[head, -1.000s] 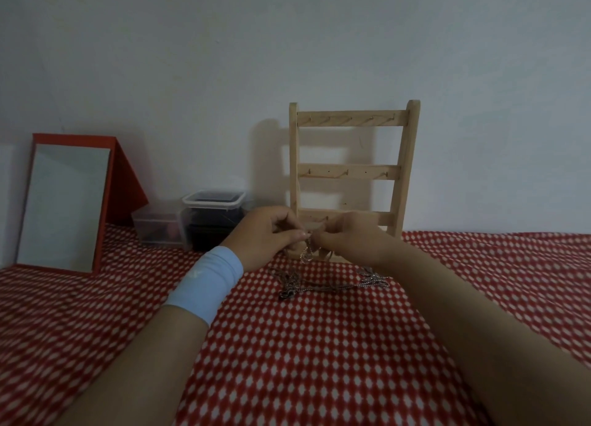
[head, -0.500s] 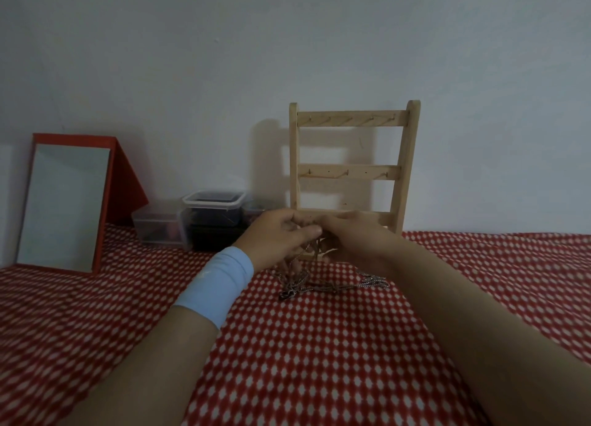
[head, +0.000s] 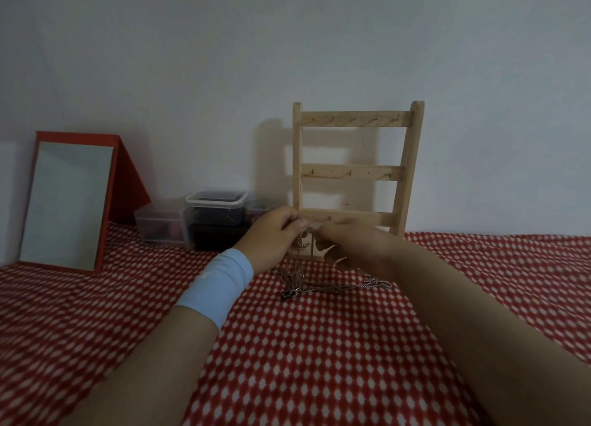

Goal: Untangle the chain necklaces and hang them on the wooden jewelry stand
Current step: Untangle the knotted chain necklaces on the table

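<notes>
A wooden jewelry stand (head: 353, 171) with three hook rails leans upright against the wall. Its hooks look bare. A tangle of silver chain necklaces (head: 315, 286) lies on the red checked cloth in front of it, and one strand rises from the heap to my fingers. My left hand (head: 275, 238), with a light blue wristband, and my right hand (head: 355, 245) meet just in front of the stand's lowest rail. Both pinch the lifted chain between thumb and fingertips. Part of the chain is hidden behind my right hand.
A red-framed mirror (head: 68, 201) stands at the back left. Clear plastic boxes (head: 216, 213) sit between it and the stand. The red and white checked cloth (head: 303, 361) covers the whole surface, with a plain wall behind.
Both hands have risen slightly and drifted right toward the stand's lowest rail, lifting the pinched strand higher off the heap. The heap on the cloth has stayed put.
</notes>
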The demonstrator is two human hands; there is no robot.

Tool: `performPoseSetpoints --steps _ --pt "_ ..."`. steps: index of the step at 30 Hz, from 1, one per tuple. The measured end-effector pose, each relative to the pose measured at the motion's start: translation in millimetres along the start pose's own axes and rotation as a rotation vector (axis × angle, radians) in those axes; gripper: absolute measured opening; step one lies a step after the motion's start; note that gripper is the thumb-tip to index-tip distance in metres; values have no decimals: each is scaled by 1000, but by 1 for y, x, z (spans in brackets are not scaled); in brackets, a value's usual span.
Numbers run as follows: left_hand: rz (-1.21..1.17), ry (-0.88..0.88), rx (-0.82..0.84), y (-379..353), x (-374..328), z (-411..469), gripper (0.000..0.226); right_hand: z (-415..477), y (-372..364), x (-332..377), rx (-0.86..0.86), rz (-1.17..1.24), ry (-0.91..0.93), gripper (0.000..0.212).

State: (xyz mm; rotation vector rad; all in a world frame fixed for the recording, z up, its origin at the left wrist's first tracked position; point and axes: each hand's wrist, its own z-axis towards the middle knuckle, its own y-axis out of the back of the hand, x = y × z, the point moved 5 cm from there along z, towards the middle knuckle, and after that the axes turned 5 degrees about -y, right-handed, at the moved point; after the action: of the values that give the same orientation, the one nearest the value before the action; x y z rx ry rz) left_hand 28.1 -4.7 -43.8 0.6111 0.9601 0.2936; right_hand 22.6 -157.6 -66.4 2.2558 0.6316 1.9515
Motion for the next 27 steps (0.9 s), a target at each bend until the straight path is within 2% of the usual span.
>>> performPoseSetpoints --steps 5,8,10,12,14,17,19,21,22,25,27 --pt "-18 -21 43 -4 1 -3 6 2 8 -5 -12 185 -85 15" --pt "74 -33 -11 0 -1 -4 9 3 2 -6 85 334 -68 15" --pt "170 -42 -63 6 -3 -2 7 4 1 -5 115 326 -63 13" --pt "209 -31 -63 9 -3 -1 9 4 2 -7 90 206 -84 10" --pt "98 21 -42 5 2 1 13 4 1 -10 100 90 -116 7" --pt "-238 121 7 -9 6 1 22 5 1 -13 87 61 -159 5" --pt "-491 165 5 -15 6 1 24 6 4 -13 81 162 -163 6" --pt "-599 182 -6 -16 6 0 26 4 5 -10 152 355 -138 7" --pt "-542 177 -1 -16 7 0 26 2 4 -7 191 460 -119 10" --pt "-95 90 46 -15 6 -4 17 -1 -1 -2 264 632 -64 17" --pt "-36 38 9 -13 2 -5 9 -2 -4 1 277 646 -35 17"
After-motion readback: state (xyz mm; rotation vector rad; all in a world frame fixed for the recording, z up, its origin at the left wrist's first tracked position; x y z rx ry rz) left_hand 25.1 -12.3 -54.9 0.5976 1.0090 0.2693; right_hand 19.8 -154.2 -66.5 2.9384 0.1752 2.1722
